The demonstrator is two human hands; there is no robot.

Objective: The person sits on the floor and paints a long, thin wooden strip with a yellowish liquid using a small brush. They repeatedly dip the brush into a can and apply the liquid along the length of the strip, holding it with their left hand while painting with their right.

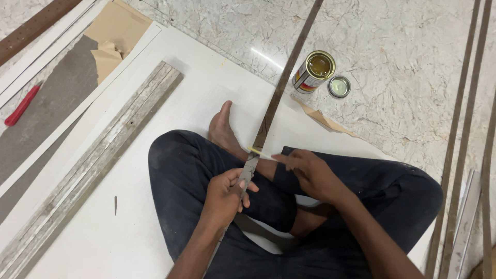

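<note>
Two broad surfaces fill the view: a pale marble-patterned floor, glossy and veined, and over it a large flat white sheet on which the person sits cross-legged in dark trousers, one bare foot resting on the sheet. Along the sheet's left side lies a long weathered grey wooden plank, rough and streaked. Beyond it are white boards, a grey panel and torn brown paper, with a slim red tool on the grey panel. Several thin dark strips run along the floor at the right edge.

A long, narrow, flat brown strip runs diagonally from the top of the view down into the person's lap; its lower part looks greyer and scuffed. The left hand is closed in a fist around this strip, thumb pressed on its face. The right hand is loosely curled, fingers pinching a small flat yellowish applicator whose tip touches the strip just above the left hand.

On the floor just right of the strip stands an open round tin can holding a yellowish liquid, its round lid lying beside it. A scrap of brown paper lies near the can.
</note>
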